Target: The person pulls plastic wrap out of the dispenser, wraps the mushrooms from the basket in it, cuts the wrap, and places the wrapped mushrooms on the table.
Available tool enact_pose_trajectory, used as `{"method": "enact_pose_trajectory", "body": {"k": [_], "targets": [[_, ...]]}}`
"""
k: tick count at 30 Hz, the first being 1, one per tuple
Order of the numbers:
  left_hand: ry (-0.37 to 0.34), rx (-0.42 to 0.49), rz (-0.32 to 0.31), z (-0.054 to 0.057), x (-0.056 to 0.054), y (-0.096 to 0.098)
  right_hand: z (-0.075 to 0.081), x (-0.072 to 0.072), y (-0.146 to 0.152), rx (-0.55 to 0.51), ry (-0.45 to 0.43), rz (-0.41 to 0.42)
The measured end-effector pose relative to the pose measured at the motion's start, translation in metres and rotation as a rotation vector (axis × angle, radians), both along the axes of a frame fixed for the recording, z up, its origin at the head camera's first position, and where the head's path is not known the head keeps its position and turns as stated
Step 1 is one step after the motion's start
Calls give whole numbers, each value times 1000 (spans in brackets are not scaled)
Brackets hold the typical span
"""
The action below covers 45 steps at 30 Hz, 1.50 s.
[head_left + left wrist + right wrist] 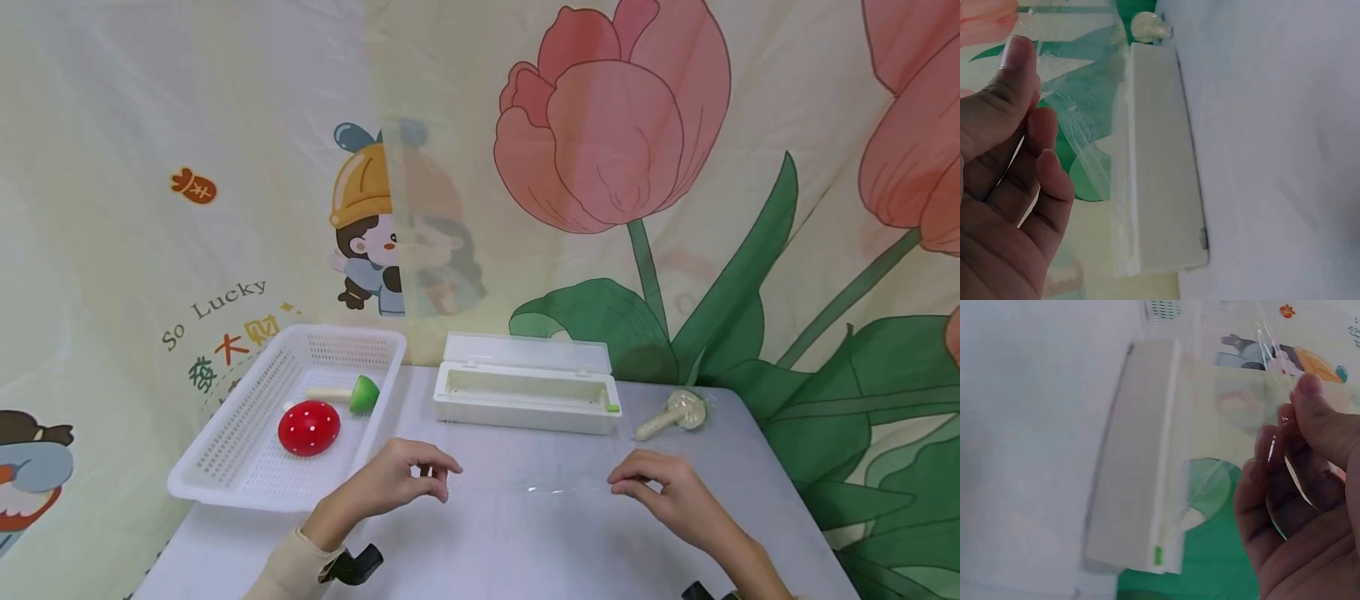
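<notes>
A clear sheet of cling film (543, 489) stretches between both hands above the table. My left hand (397, 479) pinches one end between thumb and fingertips. The other end is pinched by my right hand (671, 492) in the same way. In the left wrist view the film (1079, 122) appears as a see-through sheet with shiny creases. Behind the hands stands a white cling film box (525, 417) with its lid raised and a small green piece at its right end. To its right lies a pale mushroom-shaped toy (684, 410) covered in clear film.
A white perforated basket (225, 492) stands at the left, past my left hand. It holds a red toy (309, 428) with white dots and a green-topped toy (364, 394) with a pale stem. Behind the table hangs a printed cloth (442, 50).
</notes>
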<state>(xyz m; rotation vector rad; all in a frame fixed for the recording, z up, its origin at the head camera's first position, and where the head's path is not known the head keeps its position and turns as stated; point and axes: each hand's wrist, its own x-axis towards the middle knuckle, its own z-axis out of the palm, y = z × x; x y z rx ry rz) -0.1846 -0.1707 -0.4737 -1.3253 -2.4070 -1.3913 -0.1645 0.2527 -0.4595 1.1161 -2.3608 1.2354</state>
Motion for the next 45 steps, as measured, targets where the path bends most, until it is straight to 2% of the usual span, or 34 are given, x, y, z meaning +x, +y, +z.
{"method": "enact_pose_trajectory", "body": {"k": [5, 9, 12, 15, 16, 19, 24, 28, 32, 35, 38, 41, 45], "targets": [[-55, -127, -4, -27, 9, 4, -31, 6, 0, 84, -279, 21], [-85, -232, 16, -52, 14, 10, -60, 6, -2, 147, -414, 19], [-57, -318, 46, -68, 16, 14, -80, 5, -2, 143, -375, 62], [-42, -392, 90, -78, 17, 16, -96, 3, -3, 135, -253, 110], [-45, -415, 109, -80, 17, 16, -100, 3, -3, 134, -236, 121], [-76, -458, 160, -82, 19, 18, -107, 3, -4, 161, -257, 129], [-133, -484, 227, -82, 23, 19, -105, 4, -7, 263, -468, 59], [-188, -430, 284, -89, 24, 18, -102, 4, -11, 332, -588, -5], [-225, -352, 345, -94, 25, 22, -101, 4, -12, 345, -591, -17], [-211, -326, 396, -94, 26, 29, -100, 4, -12, 352, -597, -25], [-187, -346, 433, -92, 27, 34, -100, 4, -13, 358, -607, -34], [-171, -388, 442, -89, 28, 37, -101, 4, -13, 360, -609, -36], [-183, -420, 467, -83, 32, 32, -102, 3, -13, 362, -612, -31]]}}
